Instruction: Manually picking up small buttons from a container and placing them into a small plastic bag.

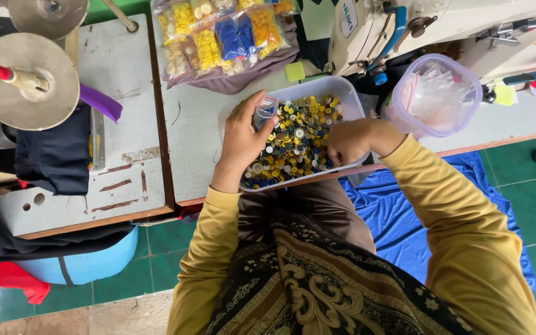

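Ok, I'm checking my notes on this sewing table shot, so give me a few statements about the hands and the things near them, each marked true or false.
1. The left hand holds a small clear bag over the tray of buttons. True.
2. The right hand rests on the sewing machine. False: it is down among the buttons in the tray.
3. The buttons in the tray are mostly red. False: they are mostly yellow, dark blue and white.
4. A round clear tub holding plastic bags stands beside the tray. True.
5. Packets of sorted buttons lie at the far side of the table. True.
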